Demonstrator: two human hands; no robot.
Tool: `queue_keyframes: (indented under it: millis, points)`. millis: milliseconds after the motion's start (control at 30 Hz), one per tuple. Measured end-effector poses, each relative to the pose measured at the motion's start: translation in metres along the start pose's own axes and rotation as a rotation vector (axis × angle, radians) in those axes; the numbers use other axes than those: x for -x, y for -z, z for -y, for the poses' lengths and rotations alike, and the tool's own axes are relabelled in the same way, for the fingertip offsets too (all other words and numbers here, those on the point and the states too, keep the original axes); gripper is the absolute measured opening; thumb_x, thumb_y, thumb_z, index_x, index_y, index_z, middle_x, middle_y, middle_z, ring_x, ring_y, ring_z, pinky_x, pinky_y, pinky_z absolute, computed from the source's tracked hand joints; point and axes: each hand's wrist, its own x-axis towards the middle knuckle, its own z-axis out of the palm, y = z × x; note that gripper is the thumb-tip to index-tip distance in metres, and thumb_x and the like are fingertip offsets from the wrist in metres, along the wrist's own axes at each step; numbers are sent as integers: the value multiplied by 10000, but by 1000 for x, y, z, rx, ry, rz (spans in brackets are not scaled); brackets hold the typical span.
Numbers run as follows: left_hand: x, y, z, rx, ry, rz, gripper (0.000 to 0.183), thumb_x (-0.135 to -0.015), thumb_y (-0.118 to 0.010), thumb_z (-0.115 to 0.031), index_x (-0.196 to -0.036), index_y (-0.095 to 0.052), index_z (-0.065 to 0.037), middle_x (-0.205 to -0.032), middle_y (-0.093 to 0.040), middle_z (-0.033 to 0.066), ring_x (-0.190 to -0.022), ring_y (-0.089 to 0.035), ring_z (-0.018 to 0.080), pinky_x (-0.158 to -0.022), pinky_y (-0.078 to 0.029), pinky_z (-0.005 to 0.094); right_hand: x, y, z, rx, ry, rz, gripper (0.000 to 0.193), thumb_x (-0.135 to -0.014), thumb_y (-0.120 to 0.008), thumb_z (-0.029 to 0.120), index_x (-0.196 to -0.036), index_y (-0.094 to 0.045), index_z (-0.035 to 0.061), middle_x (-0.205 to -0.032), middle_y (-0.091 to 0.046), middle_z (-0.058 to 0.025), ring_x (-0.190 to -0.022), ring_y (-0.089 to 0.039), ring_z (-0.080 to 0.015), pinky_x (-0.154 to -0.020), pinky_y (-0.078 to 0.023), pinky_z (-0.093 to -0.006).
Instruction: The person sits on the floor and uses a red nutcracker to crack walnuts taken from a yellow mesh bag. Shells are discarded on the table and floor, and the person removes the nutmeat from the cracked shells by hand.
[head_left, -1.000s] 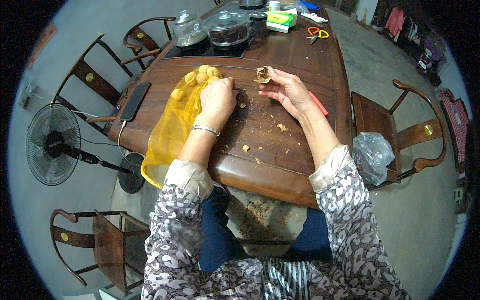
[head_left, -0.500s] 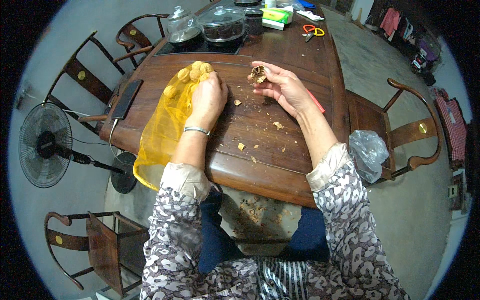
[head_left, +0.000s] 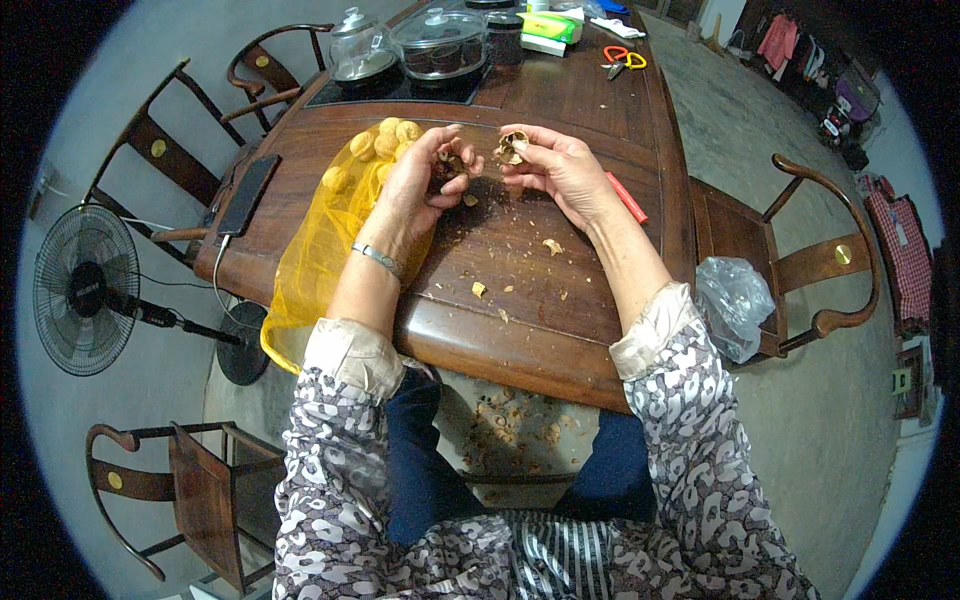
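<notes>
Cracked nutshell [head_left: 511, 149] is pinched by right hand [head_left: 572, 177], dark bits [head_left: 446, 172] are cupped by curled left hand [head_left: 408, 182], crumb-strewn wooden bench [head_left: 570, 325] is flanked by chairs [head_left: 735, 235] and fan [head_left: 88, 289].

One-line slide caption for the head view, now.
Over a wooden table, the right hand holds a broken nutshell beside the curled left hand, near a yellow mesh bag of nuts.

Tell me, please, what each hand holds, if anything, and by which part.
The right hand pinches an opened nut shell by its right side, between thumb and fingers. The left hand cups dark brown pieces; where it grips them cannot be told.
</notes>
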Motion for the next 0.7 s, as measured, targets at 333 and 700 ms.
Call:
queue_keyframes:
  millis: [333,700]
  points:
    - [-5,-7,18,-518,-136,-200,121,-877,-660,-223,-857,-633,-107,-692,-571,-57,-531,-438,23,-453,-300,173,0,-10,-2,182,1,-70,272,-916,-549,84,-1154,-604,-34,-963,-664,-95,-757,-661,-144,-688,-567,-232]
    - [-16,-1,30,-637,-267,-147,139,-820,-715,-130,-857,-635,-23,-756,-639,-8,-668,-558,52,-600,-445,189,-2,-9,-7,302,41,-46,244,-931,-521,83,-1118,-617,-42,-848,-667,-77,-691,-643,-118,-621,-540,-209]
